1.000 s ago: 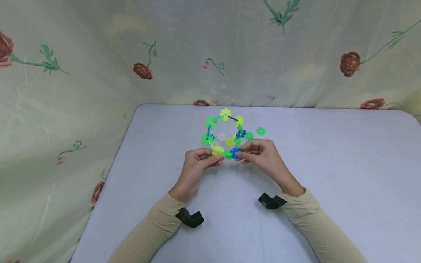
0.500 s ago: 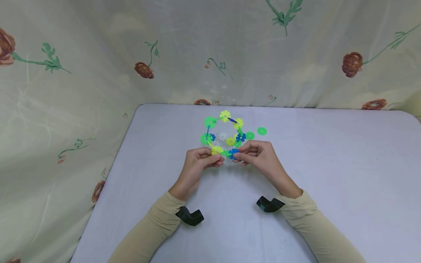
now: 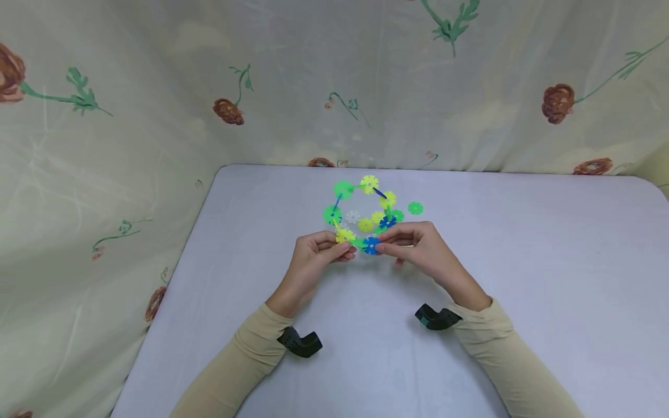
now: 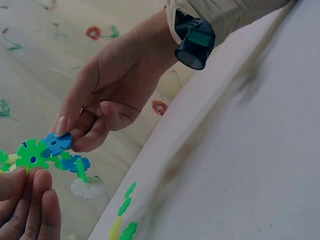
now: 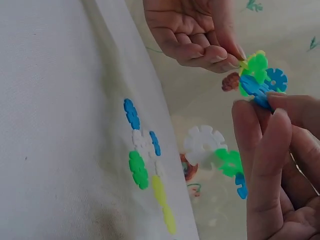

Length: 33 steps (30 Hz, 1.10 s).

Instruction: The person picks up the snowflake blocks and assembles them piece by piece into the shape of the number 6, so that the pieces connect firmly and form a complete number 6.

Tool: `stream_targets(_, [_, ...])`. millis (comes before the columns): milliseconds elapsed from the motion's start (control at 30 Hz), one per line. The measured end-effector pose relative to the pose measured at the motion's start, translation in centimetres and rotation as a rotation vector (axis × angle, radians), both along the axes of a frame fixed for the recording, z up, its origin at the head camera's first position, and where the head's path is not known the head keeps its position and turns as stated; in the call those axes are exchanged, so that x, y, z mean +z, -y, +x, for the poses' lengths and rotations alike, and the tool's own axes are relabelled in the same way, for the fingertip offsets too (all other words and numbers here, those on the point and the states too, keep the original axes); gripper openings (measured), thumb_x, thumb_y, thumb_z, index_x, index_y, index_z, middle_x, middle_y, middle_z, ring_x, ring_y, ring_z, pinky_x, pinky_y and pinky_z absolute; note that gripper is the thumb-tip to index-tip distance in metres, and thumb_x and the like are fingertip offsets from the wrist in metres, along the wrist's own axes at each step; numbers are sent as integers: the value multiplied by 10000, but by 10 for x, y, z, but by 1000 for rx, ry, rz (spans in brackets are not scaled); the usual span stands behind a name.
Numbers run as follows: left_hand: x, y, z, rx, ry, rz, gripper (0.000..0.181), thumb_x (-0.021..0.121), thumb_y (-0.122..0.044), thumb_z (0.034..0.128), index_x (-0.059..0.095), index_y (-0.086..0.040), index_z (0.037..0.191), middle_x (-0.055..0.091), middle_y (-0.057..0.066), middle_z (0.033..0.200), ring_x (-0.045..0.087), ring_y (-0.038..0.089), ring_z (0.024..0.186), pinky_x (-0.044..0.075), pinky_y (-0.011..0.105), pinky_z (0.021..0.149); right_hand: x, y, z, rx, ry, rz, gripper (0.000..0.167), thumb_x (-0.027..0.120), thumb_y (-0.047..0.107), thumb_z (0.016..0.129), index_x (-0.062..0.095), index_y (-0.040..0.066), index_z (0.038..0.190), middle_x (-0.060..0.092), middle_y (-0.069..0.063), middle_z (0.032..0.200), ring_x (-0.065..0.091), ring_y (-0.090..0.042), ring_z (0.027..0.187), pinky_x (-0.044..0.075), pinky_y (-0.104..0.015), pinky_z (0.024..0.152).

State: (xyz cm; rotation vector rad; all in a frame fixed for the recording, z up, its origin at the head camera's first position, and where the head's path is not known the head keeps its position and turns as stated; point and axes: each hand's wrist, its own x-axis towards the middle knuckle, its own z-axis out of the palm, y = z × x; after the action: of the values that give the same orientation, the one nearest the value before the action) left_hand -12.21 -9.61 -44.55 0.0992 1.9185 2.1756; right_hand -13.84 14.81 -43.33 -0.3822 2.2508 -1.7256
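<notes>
Several yellow, green and blue notched snowflake discs are joined edge to edge into a ring (image 3: 343, 189), held up above the table. My left hand (image 3: 317, 258) pinches the ring by a yellow snowflake disc (image 3: 344, 235) at its near side. Thumb and fingers of my right hand (image 3: 420, 247) pinch a blue snowflake disc (image 3: 370, 245), which meets a green disc (image 3: 359, 243) between the hands. In the right wrist view the blue disc (image 5: 255, 86) overlaps that green disc; whether they are fully slotted together cannot be told. A white disc (image 5: 205, 144) shows beyond my right fingers.
Loose discs lie on the white table (image 3: 522, 278) behind the ring: a green one (image 3: 415, 208), a white one (image 3: 352, 217), a yellow one (image 3: 365, 224) and others. A patterned curtain (image 3: 292, 75) hangs along the far and left sides.
The ring's far side has swung to the right while both hands keep their pinch. My right hand has shifted slightly right within the last half second; the left has barely moved.
</notes>
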Motion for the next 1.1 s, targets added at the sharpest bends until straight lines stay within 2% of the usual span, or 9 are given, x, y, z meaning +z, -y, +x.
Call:
stream_targets(100, [1,0,0,-4,-2,-3,155,682,-66,993,700,78,1046,787,64,924,761,131,832,648,318,865,-1,-1,0,14,5,-14,204,776,132,934,757,8,1094,798,-43,950,764,-297,803,642,-446,612])
stream_targets(233, [0,2,1,2,2,6,176,684,-92,999,700,62,1082,771,216,1016,764,136,850,646,319,873,-3,2,0,1,10,-36,213,774,102,930,737,-31,1093,799,-41,936,779,-271,811,648,-382,613])
stream_targets(300, [0,2,1,12,6,12,181,689,-106,998,700,48,1092,761,250,1043,765,142,860,645,323,877,-4,4,0,-15,10,-42,213,772,99,932,736,-31,1096,802,-39,934,786,-271,841,649,-359,620])
stream_targets(433, [1,1,2,24,20,14,192,724,-141,979,717,18,1084,783,178,1004,769,183,892,644,330,892,-4,8,2,-51,17,-65,224,773,109,934,739,-19,1114,808,-18,924,790,-293,890,653,-354,638])
stream_targets(567, [0,-2,3,3,50,6,210,766,-146,944,737,16,1074,792,91,970,773,201,921,639,336,915,-4,13,5,-71,16,-90,226,776,121,933,742,2,1122,810,2,923,784,-319,911,647,-329,638])
stream_targets(767, [-2,-6,6,-18,65,2,233,780,-126,926,744,17,1106,798,64,983,776,156,902,639,347,920,-5,19,9,-62,-19,-97,220,790,135,923,753,23,1108,807,-64,961,779,-313,913,641,-333,638])
stream_targets(1000, [-2,-7,8,1,35,18,242,784,-95,917,746,46,1110,805,47,955,778,147,866,647,356,896,-4,24,12,-70,-62,-96,239,796,126,915,758,-9,1107,793,-118,1002,765,-89,859,640,-334,626])
stream_targets(1100, [-1,-8,9,13,30,19,253,792,-82,905,742,61,1108,804,37,940,777,140,860,648,352,890,-3,25,13,-67,-68,-93,228,798,126,912,766,3,1101,791,-142,1014,761,-75,855,640,-337,622])
